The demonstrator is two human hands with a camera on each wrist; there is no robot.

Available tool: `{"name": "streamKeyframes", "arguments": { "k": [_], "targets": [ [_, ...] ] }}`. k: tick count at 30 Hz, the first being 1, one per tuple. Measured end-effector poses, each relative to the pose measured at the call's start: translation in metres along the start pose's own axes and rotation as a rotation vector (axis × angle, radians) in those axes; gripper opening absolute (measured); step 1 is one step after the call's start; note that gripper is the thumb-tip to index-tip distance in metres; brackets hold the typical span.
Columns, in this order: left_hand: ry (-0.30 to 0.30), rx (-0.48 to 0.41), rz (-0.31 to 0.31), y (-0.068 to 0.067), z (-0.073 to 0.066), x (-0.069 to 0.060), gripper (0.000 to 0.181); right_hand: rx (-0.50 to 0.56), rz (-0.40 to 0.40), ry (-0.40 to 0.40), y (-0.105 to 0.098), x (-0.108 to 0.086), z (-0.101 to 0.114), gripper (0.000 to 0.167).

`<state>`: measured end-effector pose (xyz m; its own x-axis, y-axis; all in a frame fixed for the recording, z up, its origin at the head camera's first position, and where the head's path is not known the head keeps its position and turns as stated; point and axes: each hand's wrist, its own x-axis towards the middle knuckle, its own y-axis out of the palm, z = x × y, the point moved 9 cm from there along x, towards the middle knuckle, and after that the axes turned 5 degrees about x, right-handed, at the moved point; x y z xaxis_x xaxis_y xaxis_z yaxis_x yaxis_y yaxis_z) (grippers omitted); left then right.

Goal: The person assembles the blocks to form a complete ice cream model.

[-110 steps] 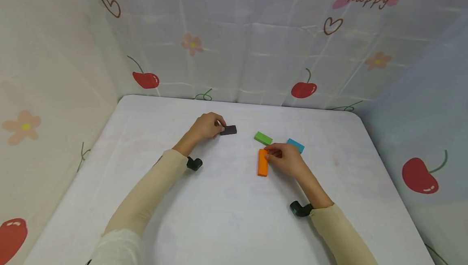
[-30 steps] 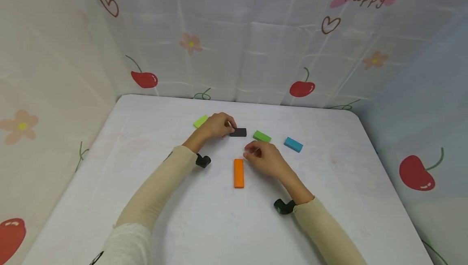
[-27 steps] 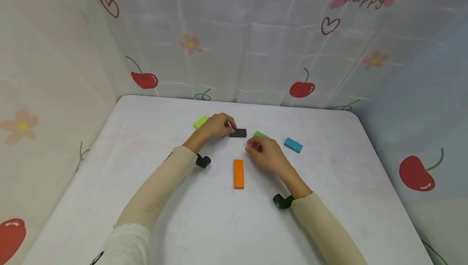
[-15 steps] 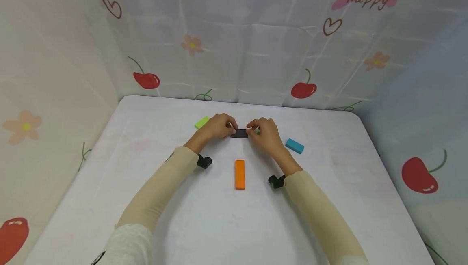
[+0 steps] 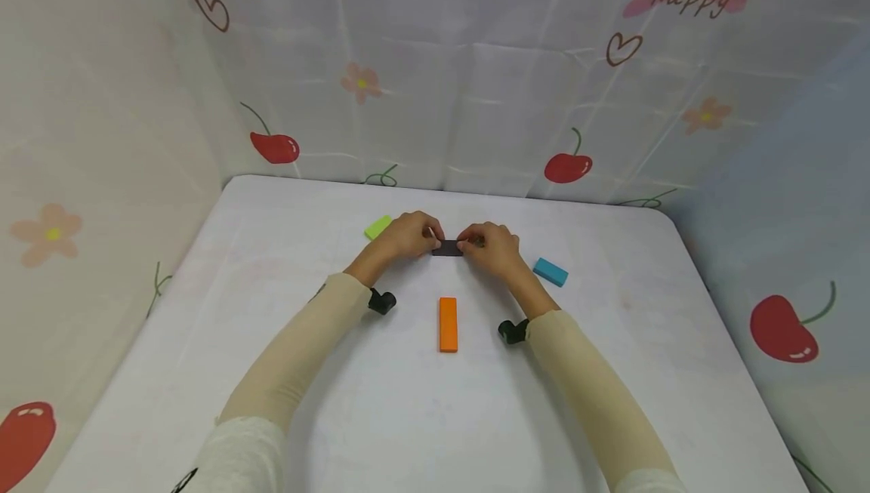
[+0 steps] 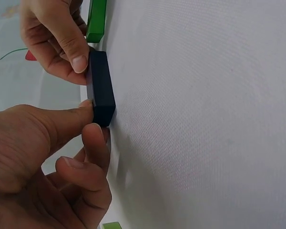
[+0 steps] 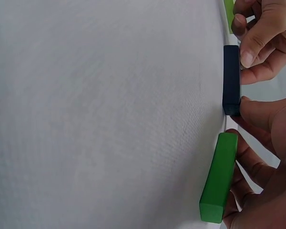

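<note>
A black block (image 5: 447, 248) lies flat on the white table between the two hands. The left hand (image 5: 408, 236) pinches its left end with thumb and index finger, the same block (image 6: 101, 86) showing in the left wrist view. At its right end the right hand (image 5: 495, 250) grips it between thumb and index finger. Beside the right hand's lower fingers is a green block (image 7: 219, 179), mostly hidden by that hand in the head view. Nearer the front, an orange block (image 5: 448, 325) lies lengthwise.
A blue block (image 5: 550, 272) lies right of the right hand. Behind the left wrist is a yellow-green block (image 5: 377, 227), partly covered. A patterned curtain (image 5: 462, 100) stands behind the white table (image 5: 408, 417). Each wrist wears a small black camera.
The orange block was moved left and released. The right hand has gone from it to the black block and taken its right end. The left hand has shifted the black block right, uncovering the yellow-green one.
</note>
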<state>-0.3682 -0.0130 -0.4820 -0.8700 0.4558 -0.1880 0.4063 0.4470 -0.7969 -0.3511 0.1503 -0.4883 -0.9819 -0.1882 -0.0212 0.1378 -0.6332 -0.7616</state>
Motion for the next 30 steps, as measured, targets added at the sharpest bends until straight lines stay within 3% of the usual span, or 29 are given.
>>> {"name": "streamKeyframes", "arguments": {
  "k": [13,30],
  "targets": [
    [-0.019,0.034,-0.021,0.003,-0.001,-0.008,0.007,-0.017,0.016,-0.001,0.000,-0.007,0.002,0.018],
    [0.020,0.017,-0.042,0.012,-0.004,-0.025,0.005,-0.046,0.073,-0.038,0.001,-0.022,0.006,0.015]
  ]
}}
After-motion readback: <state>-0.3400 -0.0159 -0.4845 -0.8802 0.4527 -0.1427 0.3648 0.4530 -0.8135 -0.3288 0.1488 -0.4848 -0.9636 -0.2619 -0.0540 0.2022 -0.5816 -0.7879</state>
